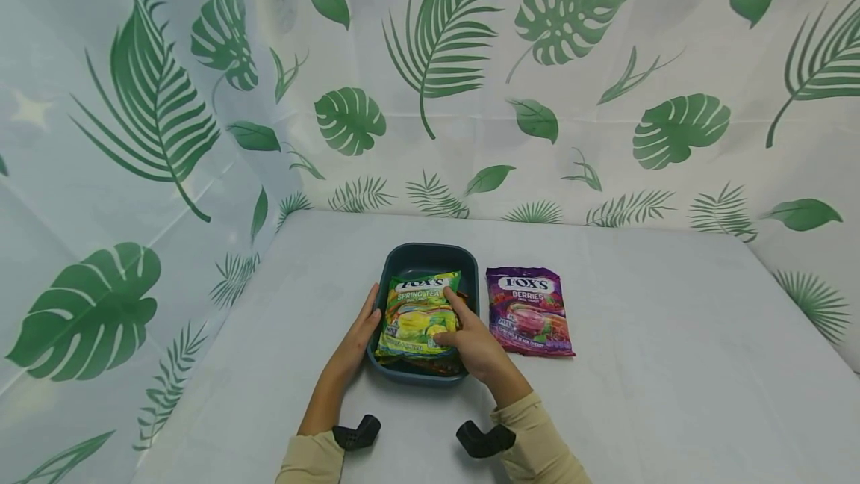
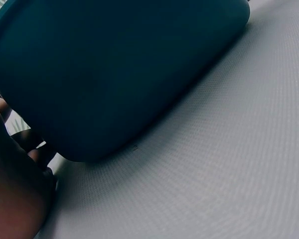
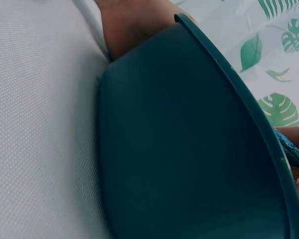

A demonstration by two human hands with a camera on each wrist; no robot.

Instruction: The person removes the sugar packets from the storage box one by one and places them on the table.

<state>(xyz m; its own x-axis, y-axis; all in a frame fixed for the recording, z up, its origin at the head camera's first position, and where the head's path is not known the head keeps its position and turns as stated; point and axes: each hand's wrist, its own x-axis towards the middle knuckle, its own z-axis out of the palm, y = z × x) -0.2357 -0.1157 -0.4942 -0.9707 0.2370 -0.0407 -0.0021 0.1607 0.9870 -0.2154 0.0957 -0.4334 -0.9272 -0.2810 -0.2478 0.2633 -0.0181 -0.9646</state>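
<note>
A dark teal plastic tub [image 1: 430, 250] stands on the table, its side wall filling much of both wrist views. Inside lies a green and yellow Fox's Spring Tea candy bag [image 1: 418, 320], over a darker packet [image 1: 437, 366] that is mostly hidden. My right hand [image 1: 478, 346] reaches over the tub's right rim and holds the Spring Tea bag by its right side, thumb and index finger on its front. Along the tub's left outer wall my left hand [image 1: 356, 342] rests, its fingers extended. A purple Fox's Berries candy bag [image 1: 529, 312] lies flat just right of the tub.
The white cloth-covered table [image 1: 658, 364] extends on both sides of the tub. Behind and to the left hangs a white curtain [image 1: 470, 155] printed with green leaves. Black wrist mounts [image 1: 485, 441] sit on both forearms near the sleeves.
</note>
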